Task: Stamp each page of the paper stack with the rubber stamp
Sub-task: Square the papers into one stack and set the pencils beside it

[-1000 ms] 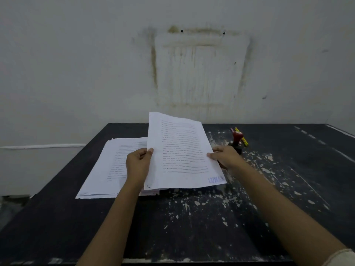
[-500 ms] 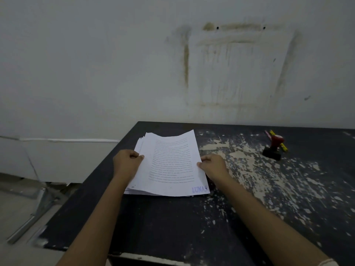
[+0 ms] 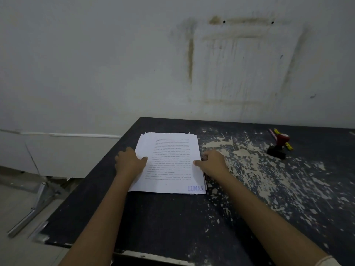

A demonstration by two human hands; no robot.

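Since a second ago, the sheet that both hands held up in the air has come down flat onto the paper stack (image 3: 171, 162), and the two piles seen then are now one. The stack lies near the bench's (image 3: 172, 223) 9 o'clock edge.

The left hand (image 3: 130, 162) grips the stack's 9 o'clock edge, thumb on the top page and fingers curled. The right hand (image 3: 213, 164) grips the 3 o'clock edge the same way. Whether any fingers reach under the pile is hidden.

A blue mark reading "LUNAS" (image 3: 195, 188) sits in the top page's 5 o'clock corner, so that page is stamped. The pages beneath are covered, so how many are done or left cannot be told; the squaring-up grip suggests the job is at or near its end.

The rubber stamp (image 3: 278, 146), red-handled on a black base, stands untouched at 2 o'clock from the stack, well apart. Two pencils (image 3: 288, 145) lie just behind it. The dark bench has flaking pale patches between stack and stamp, but nothing stands in the way. A stained wall (image 3: 96, 64) rises behind.
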